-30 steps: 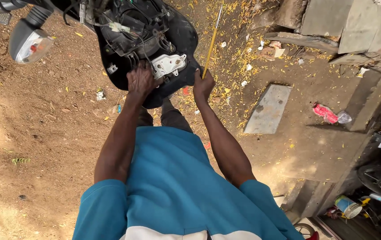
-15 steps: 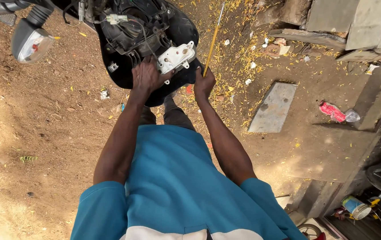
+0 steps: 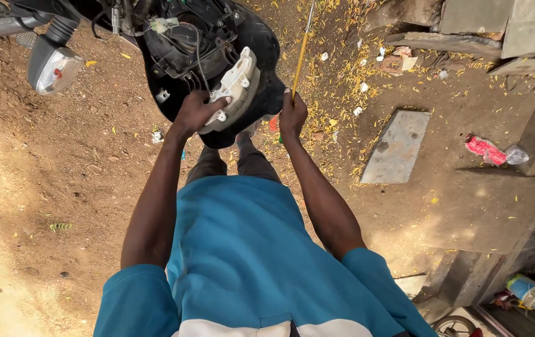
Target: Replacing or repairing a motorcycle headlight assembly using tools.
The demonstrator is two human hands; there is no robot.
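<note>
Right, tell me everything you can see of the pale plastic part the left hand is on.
The pale plastic part is an off-white, curved moulded piece with tabs and holes along its edges, looking like hard plastic. It sits tilted against the open back of the black headlight housing, among dark wiring. The left hand grips its lower end, fingers wrapped on the edge. The right hand is apart from it, holding a long yellow-handled tool upright beside the housing.

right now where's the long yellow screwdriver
In the head view it's upright in the right hand, just right of the black headlight housing; the yellow screwdriver points up past the top edge.
</note>
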